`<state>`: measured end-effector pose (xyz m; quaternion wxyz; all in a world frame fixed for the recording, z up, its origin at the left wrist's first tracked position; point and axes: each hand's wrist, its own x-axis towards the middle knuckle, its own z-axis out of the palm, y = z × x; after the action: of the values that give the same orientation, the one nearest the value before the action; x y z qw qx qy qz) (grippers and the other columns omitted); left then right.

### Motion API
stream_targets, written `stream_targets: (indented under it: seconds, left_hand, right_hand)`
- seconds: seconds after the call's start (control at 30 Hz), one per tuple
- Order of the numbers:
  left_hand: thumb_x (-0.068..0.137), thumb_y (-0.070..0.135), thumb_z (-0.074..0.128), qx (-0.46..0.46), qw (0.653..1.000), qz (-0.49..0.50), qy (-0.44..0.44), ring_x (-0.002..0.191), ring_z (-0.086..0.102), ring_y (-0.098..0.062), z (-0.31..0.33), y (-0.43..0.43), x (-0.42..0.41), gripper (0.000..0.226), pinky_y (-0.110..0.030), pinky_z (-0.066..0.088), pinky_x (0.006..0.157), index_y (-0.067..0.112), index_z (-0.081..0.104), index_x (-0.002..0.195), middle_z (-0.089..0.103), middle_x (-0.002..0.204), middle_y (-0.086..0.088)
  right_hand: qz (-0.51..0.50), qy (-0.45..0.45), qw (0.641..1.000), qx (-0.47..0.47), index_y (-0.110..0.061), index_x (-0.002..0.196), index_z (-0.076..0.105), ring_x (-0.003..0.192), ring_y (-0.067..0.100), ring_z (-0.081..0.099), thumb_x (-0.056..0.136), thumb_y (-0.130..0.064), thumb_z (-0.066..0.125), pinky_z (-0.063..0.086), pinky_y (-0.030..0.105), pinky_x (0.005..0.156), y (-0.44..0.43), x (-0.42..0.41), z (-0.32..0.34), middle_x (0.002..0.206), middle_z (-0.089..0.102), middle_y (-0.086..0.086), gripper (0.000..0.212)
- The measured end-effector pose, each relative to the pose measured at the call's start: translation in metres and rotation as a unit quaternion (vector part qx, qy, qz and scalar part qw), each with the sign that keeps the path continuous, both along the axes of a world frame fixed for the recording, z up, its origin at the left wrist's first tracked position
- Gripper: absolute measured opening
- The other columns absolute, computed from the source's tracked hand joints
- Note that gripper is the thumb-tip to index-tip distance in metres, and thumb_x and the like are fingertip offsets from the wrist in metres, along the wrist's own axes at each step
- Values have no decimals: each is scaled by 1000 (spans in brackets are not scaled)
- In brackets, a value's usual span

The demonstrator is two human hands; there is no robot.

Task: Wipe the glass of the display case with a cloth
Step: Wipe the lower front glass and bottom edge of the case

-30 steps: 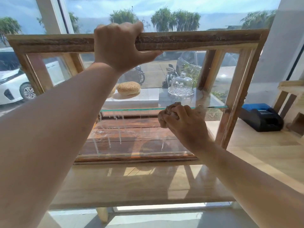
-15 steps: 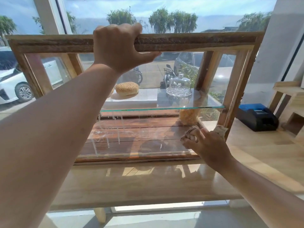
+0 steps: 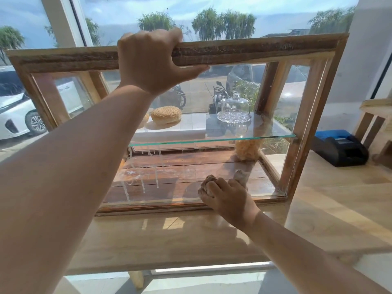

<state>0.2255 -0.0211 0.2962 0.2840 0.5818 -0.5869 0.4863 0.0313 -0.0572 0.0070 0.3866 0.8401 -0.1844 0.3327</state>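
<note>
Case [image 3: 275, 47]: wooden frame on the counter; we brace it w/ left hand [image 3: 148, 62], clenched over the top rail.
Glass [image 3: 180, 179]: front pane; white drip streaks at lower left, not yet wiped.
Right hand [image 3: 228, 198]: fisted round the cloth, pressed low on the pane nr the bottom rail.
Cloth [image 3: 209, 183]: bunched; we'd sweep left thru the drips w/ even pressure, overlapping passes.
</note>
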Motion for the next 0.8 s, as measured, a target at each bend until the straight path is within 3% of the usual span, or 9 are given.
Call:
stream_targets:
  seconds: [0.13,0.27,0.33,0.5,0.67,0.8]
  left_hand:
    - [72,101,24,-1,1000,5,-1,71,59,-24,0,0,0,93,-36,38,70,19,63,92,56,72,-2]
    - [73,100,24,-2,1000,13,-4,73,59,-25,0,-1,-1,93,-37,36,69,18,62,93,53,73,-3]
    - [73,99,25,0,1000,13,-5,74,59,-26,-1,-1,-2,92,-37,36,68,18,62,92,53,74,-4]
    - [74,99,24,-4,1000,7,-7,70,58,-25,-2,-2,-4,90,-37,39,69,18,60,88,53,71,-4]
    - [75,98,27,-3,1000,1,-6,66,55,-24,-1,0,-2,88,-35,36,67,17,58,86,53,70,-4]
    - [76,98,27,0,1000,3,-7,64,52,-22,0,1,-2,88,-34,38,67,17,59,86,54,69,-3]
  right_hand:
    - [-29,21,999,19,-24,107,69,71,22,56,87,6,52,49,33,52,-13,-68,2,91,60,5,39]
    - [-96,74,993,17,-27,98,71,72,25,59,72,-2,70,45,35,58,-16,-102,17,90,65,7,36]
    - [-91,59,994,17,-28,97,70,71,23,58,72,1,70,41,33,61,-14,-97,18,89,64,7,38]
    - [-16,-21,997,67,-26,92,69,73,20,52,78,-2,68,43,30,52,-2,-40,5,88,56,3,28]
    - [1,-8,998,57,-28,88,65,81,20,45,77,-6,62,42,31,55,21,33,-1,96,41,3,25]
    - [-3,-6,1000,26,-28,89,68,76,19,48,83,-7,64,40,31,52,11,9,-4,93,42,1,23]
